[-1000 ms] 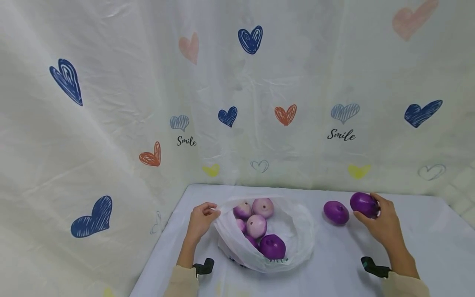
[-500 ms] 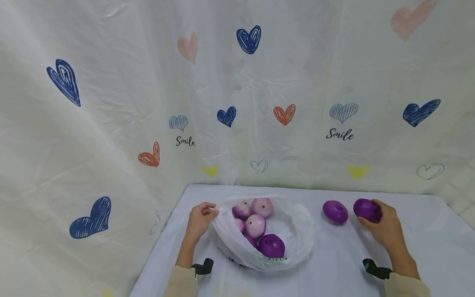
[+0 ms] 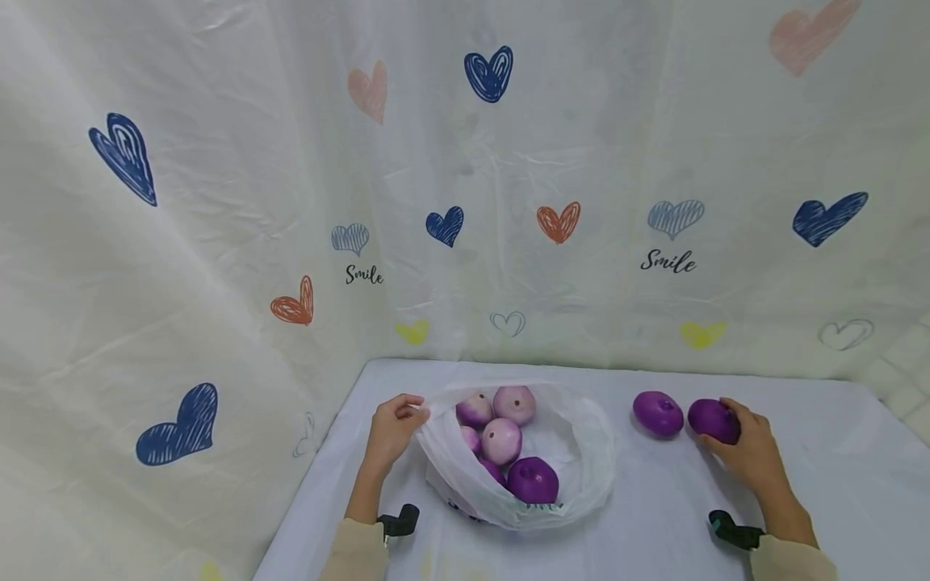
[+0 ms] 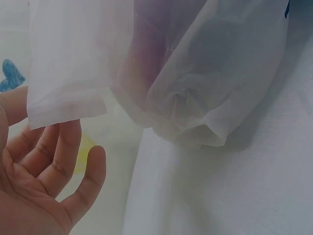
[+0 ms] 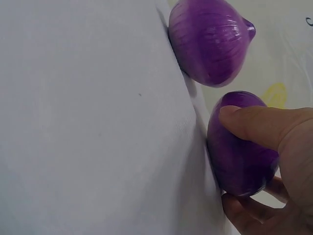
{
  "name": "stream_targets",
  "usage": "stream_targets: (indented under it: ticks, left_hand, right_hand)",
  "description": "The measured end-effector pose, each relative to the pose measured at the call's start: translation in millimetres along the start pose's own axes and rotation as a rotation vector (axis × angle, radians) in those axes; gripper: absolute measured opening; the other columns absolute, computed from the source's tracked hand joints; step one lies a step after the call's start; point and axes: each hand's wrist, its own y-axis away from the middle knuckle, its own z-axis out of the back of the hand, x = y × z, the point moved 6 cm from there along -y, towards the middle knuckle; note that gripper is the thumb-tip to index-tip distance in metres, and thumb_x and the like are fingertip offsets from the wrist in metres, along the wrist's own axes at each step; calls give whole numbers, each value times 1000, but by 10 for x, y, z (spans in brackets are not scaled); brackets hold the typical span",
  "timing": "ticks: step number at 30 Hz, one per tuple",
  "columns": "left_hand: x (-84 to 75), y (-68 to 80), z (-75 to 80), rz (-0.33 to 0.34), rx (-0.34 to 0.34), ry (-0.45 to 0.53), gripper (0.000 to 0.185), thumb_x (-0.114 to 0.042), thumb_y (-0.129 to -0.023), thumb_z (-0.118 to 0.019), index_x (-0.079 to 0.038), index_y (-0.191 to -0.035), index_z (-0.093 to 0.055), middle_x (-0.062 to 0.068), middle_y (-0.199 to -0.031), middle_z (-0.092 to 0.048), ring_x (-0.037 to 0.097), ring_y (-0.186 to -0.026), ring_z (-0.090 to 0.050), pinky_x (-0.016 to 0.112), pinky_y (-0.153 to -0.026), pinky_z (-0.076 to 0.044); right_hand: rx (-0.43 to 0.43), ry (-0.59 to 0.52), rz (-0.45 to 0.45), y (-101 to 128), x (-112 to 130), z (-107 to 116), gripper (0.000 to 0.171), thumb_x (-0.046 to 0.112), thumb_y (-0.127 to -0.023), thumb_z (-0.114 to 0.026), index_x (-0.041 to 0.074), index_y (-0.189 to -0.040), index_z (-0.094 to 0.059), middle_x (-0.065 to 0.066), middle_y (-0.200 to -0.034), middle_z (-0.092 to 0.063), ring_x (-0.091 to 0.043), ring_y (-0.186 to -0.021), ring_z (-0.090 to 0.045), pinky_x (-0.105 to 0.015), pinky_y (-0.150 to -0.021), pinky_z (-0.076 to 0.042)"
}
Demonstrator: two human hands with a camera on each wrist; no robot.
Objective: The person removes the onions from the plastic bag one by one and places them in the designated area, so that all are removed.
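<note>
- head view: the right hand (image 3: 748,448) rests on the white table (image 3: 654,516) with its fingers curled round a dark purple onion (image 3: 714,420), which sits on the table top.
- head view: a second purple onion (image 3: 657,413) lies just beside the held one, on its left, very close to it; whether they touch cannot be told here.
- head view: the left hand (image 3: 392,428) pinches the rim of a white plastic bag (image 3: 581,452) at its left edge, holding the mouth open.
- head view: inside the bag lie several onions, pale pink ones (image 3: 501,440) toward the back and a dark purple one (image 3: 533,479) at the front.
- head view: a pale curtain with drawn hearts (image 3: 465,202) hangs behind the table.
- left wrist view: the bag's thin edge (image 4: 68,105) lies against the upper fingers of the left hand; the lower fingers (image 4: 61,164) are loosely bent and hold nothing. a purple shape shows dimly through the plastic.
- right wrist view: the thumb (image 5: 259,125) presses across the held onion (image 5: 239,147) and fingertips curl under it; the onion touches the table cloth (image 5: 88,122).
- right wrist view: the other onion (image 5: 210,41) lies just beyond it on the cloth, with a narrow gap between the two.
</note>
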Motion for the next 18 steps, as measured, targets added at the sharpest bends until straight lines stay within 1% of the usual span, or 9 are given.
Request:
stream_targets:
  ticks: [9,14,18]
  left_hand:
    - [-2,-4,-7,4,-2,1,19,-20,-94,-74,-8,-109,-73,6,-84,-74,16,-76,-61,30,-68,-48]
    - [-5,1,-7,2,-1,6,19,-20,-94,-74,-9,-110,-73,7,-84,-74,16,-76,-62,30,-69,-49]
    - [-4,4,-3,-1,-1,8,19,-19,-94,-74,-9,-109,-73,7,-84,-73,16,-76,-62,30,-68,-50]
  right_hand:
    - [5,22,-4,1,2,12,90,24,-93,-71,-1,-160,-16,-50,-147,-18,-70,-124,-26,-80,-95,-35]
    - [5,15,16,17,41,64,90,31,-95,-71,-2,-159,-18,-51,-146,-18,-68,-122,-24,-78,-88,-37]
    - [-34,14,27,22,104,133,88,37,-97,-69,-2,-159,-20,-51,-146,-17,-68,-122,-23,-78,-88,-35]
